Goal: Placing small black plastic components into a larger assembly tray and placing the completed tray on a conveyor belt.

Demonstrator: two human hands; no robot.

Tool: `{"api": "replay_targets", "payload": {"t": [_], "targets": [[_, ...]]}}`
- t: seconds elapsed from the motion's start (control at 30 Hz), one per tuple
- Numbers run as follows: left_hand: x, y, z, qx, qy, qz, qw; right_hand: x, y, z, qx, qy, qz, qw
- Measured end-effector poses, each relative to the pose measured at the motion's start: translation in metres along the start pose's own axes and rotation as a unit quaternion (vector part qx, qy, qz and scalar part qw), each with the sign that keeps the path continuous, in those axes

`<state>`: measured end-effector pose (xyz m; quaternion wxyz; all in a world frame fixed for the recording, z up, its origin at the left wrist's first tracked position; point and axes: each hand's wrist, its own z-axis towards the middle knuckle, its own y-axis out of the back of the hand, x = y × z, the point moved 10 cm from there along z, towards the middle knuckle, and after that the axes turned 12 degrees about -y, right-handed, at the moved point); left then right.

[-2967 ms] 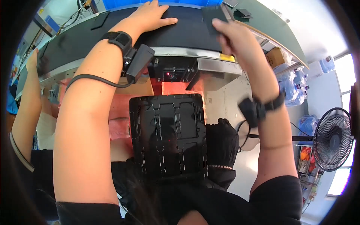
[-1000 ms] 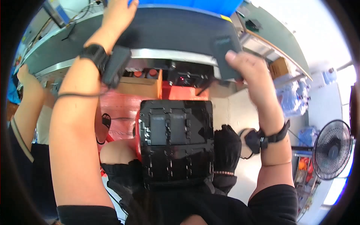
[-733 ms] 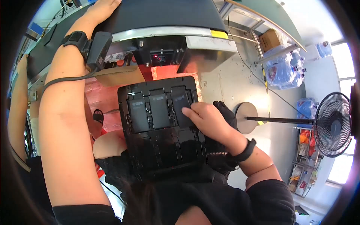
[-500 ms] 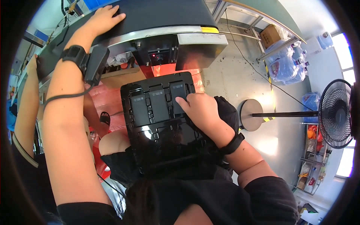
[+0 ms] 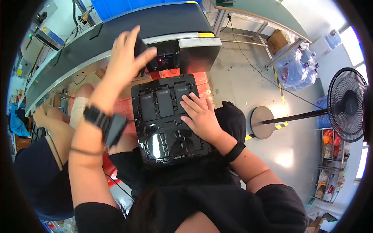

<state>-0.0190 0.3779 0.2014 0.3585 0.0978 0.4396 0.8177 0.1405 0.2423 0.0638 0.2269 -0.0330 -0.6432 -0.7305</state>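
A glossy black plastic tray [image 5: 167, 145] rests on my lap. Its far row holds three flat black rectangular pieces, which look like battery packs: a left one [image 5: 148, 106], a middle one [image 5: 165, 103] and a right one [image 5: 181, 92]. My right hand [image 5: 202, 118] lies flat over the tray's right side, fingers spread, its tips against the right piece. Raised between the tray and the conveyor belt [image 5: 171, 23], my left hand [image 5: 126, 58] has a dark flat piece [image 5: 139, 46] between thumb and fingers, mostly hidden and blurred.
Under the belt's edge sits a control box [image 5: 165, 60] with a red light. A co-worker's arm [image 5: 58, 126] is at the left. A blue crate [image 5: 128, 7] stands beyond the belt. To the right are a black fan [image 5: 347, 105] on a round base [image 5: 262, 122] and bagged bottles [image 5: 297, 72].
My left hand has lifted off the belt and come nearer the tray, with a dark piece in it. My right hand has flattened out on the tray. The view has shifted slightly.
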Motion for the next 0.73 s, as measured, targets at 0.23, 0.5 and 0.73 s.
{"api": "replay_targets", "payload": {"t": [0.23,0.5,0.73], "targets": [[-0.106,-0.015,-0.159,0.165,0.035,-0.101,0.98,-0.006,0.003,0.001,-0.007,0.006,0.096,0.995],[-0.13,-0.022,-0.2,0.189,0.103,-0.097,0.972,-0.01,-0.003,0.0,-0.012,0.009,0.138,0.99],[-0.123,-0.039,-0.232,0.163,0.106,-0.055,0.979,-0.009,-0.005,0.001,0.009,0.009,0.171,0.985]]}}
